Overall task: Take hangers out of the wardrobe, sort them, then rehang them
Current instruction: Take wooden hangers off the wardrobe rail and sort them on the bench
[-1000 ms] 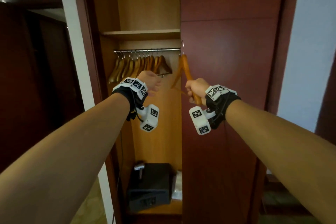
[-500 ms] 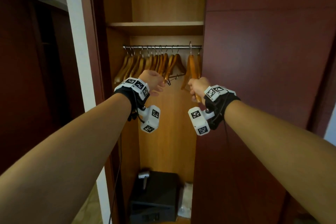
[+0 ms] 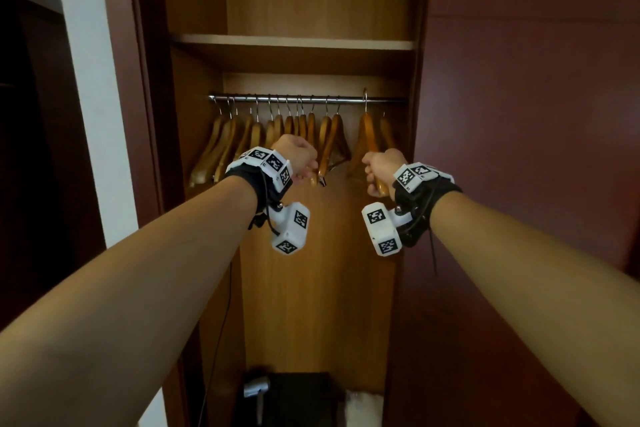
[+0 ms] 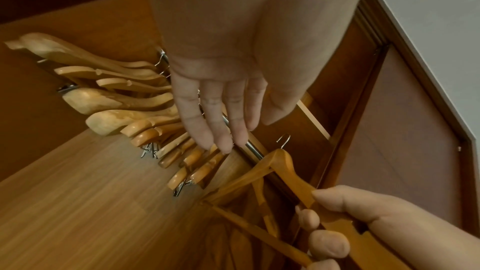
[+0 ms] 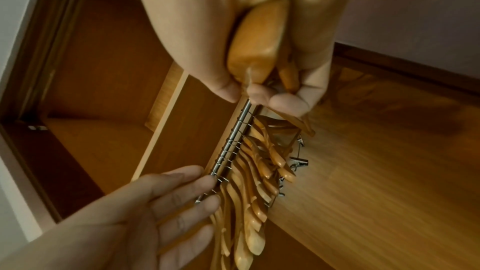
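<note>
Several wooden hangers (image 3: 242, 142) hang in a row on the left part of the metal rail (image 3: 346, 99) inside the wardrobe. My right hand (image 3: 381, 166) grips the lower end of one wooden hanger (image 3: 365, 135). Its hook reaches up to the rail to the right of the row, and I cannot tell whether it sits on the rail. In the right wrist view the hanger's end (image 5: 257, 48) fills my right hand (image 5: 259, 81). My left hand (image 4: 215, 110) has straight fingers, whose tips are at the nearest hangers (image 4: 202, 163) of the row. One more hanger (image 3: 386, 132) hangs at the far right.
A wooden shelf (image 3: 294, 43) runs just above the rail. The dark red wardrobe door (image 3: 519, 149) stands close on the right. At the wardrobe's bottom are a black safe (image 3: 294, 399), a silver object (image 3: 256, 388) and something white (image 3: 363, 406).
My right hand has carried its hanger from in front of the door edge into the wardrobe, up to the rail. The view has moved closer. My left hand stays by the row.
</note>
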Demonstrator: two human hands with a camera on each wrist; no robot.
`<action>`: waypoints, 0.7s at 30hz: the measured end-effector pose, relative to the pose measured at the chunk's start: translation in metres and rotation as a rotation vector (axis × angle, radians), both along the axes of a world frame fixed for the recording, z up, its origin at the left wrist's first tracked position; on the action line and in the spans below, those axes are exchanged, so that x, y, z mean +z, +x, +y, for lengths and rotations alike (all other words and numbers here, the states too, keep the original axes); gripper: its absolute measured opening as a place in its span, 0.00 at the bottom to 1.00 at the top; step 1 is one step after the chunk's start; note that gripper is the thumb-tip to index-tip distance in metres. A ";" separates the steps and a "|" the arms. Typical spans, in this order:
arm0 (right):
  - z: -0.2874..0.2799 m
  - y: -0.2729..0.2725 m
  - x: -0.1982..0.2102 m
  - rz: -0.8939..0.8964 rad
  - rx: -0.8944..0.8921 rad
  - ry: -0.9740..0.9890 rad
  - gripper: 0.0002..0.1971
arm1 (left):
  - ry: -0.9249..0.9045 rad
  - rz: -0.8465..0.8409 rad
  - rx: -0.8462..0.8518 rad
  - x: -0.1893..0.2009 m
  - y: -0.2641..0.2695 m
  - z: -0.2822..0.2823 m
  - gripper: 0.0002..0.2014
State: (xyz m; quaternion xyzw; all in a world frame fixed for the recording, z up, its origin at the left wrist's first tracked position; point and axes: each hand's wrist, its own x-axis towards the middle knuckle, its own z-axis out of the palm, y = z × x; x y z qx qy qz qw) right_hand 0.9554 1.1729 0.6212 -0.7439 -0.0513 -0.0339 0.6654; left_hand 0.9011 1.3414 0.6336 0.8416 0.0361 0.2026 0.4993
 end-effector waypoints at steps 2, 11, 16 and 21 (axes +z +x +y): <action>0.010 0.014 -0.001 -0.007 -0.035 -0.026 0.05 | 0.016 -0.012 -0.011 0.003 0.015 0.010 0.07; 0.031 0.081 0.005 -0.031 -0.087 -0.100 0.06 | 0.075 0.018 -0.034 0.010 0.094 0.025 0.07; 0.037 0.125 0.017 -0.045 -0.094 -0.099 0.05 | 0.113 0.023 -0.044 0.017 0.137 0.023 0.08; 0.042 0.168 0.036 -0.036 -0.074 -0.098 0.07 | 0.260 0.061 -0.057 0.029 0.176 0.021 0.11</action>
